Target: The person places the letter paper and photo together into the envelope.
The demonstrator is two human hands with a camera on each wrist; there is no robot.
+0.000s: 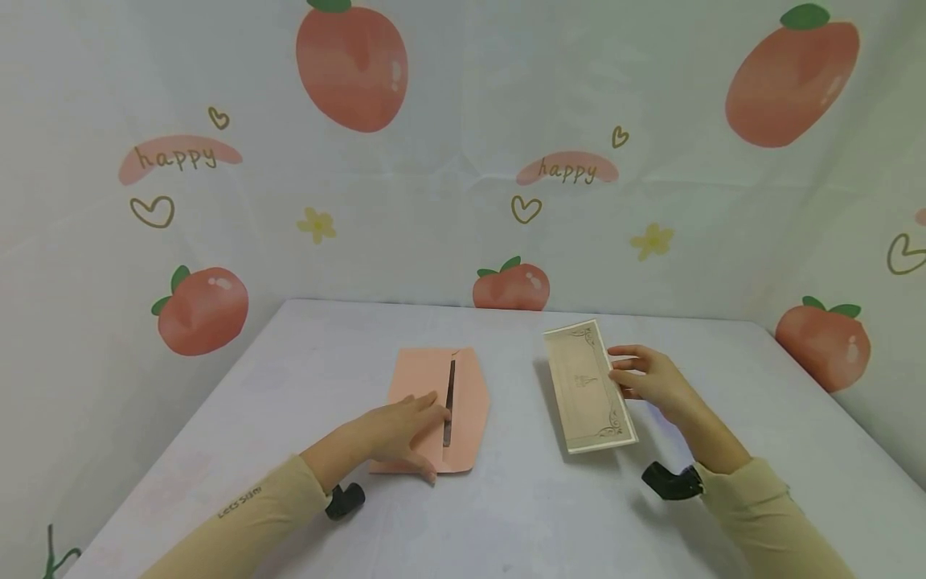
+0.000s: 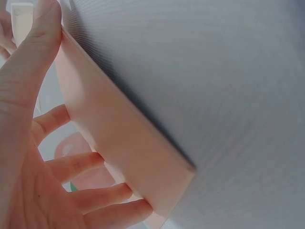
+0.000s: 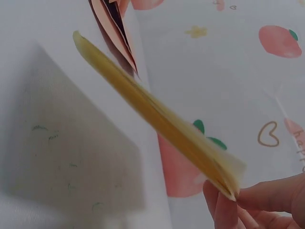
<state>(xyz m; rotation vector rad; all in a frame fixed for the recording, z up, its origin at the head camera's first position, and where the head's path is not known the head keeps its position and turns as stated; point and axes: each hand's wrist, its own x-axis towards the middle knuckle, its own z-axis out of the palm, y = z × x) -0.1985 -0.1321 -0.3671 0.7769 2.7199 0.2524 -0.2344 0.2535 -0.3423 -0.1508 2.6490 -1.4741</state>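
Observation:
A pink envelope lies on the table at the middle, its flap folded out to the right and its mouth gaping as a dark slit. My left hand rests on it with spread fingers; in the left wrist view the thumb lies at one edge and the fingertips touch the envelope. To the right, my right hand pinches a cream folded card by its right edge. The card is tilted above the table, printed with corner scrolls. Seen edge-on in the right wrist view, the card shows layered folds.
A white cloth covers the table. Behind it hangs a white curtain printed with peaches, hearts and flowers. Black wrist devices sit at both cuffs. The card's shadow falls on the cloth below it.

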